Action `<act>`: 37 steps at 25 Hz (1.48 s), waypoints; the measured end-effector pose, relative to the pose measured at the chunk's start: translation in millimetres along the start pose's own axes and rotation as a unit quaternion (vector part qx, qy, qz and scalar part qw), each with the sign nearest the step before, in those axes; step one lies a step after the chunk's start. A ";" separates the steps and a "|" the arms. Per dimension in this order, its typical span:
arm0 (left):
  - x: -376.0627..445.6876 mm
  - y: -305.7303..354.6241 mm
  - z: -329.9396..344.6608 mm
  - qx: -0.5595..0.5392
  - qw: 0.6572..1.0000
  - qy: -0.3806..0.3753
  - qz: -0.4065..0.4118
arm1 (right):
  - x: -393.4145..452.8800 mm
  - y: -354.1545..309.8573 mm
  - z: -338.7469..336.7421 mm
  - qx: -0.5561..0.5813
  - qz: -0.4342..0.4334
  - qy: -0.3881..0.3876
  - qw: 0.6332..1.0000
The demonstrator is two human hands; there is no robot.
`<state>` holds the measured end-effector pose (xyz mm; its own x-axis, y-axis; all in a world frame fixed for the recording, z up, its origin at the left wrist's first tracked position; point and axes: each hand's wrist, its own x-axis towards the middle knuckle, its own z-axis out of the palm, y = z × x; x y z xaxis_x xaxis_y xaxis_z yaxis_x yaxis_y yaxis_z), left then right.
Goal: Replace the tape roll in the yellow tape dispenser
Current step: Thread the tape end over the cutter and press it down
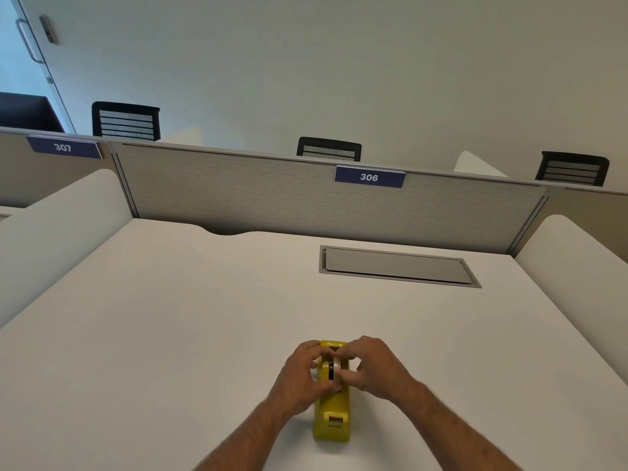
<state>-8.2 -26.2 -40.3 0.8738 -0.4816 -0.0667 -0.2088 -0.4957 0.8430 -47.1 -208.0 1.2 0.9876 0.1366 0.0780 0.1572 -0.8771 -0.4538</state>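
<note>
Yellow plastic marks the dispenser (332,414), which sits on the white tabletop (170,317) near its front edge, cutter end toward the person. Both hands meet over its cradle. The left hand (299,375) curls against the left side, fingers closed on the roll (334,370) or its dark hub; the right hand (373,367) pinches the roll from the right. The roll stands upright in the slot, partly hidden by fingers, so whether it is seated or lifted clear cannot be told.

The dispenser looks like a weighted, stiff desk type, likely to stay put under a light pull. The roll should be light and rigid, its outer face slick, its sides tacky at the edge. Best hold is on the hub ends or flat sides, lifting straight up out of the cradle notches.
</note>
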 end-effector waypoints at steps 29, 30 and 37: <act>-4.7 8.2 0.5 -0.017 1.000 0.005 -0.003 | 8.8 1.1 -3.2 -0.044 -0.011 -0.008 0.999; -4.5 7.7 0.8 -0.017 1.000 0.007 -0.003 | 9.7 0.9 -3.6 -0.047 -0.013 -0.009 0.999; -3.0 5.4 0.2 -0.024 1.000 0.012 0.008 | 11.2 -0.2 -4.7 -0.045 -0.021 -0.011 0.999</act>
<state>-12.1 -27.5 -35.6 0.8812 -0.4709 -0.0411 -0.2013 -0.4526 0.8687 -36.1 -208.5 6.3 0.9803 0.1828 0.0745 0.1974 -0.9083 -0.3688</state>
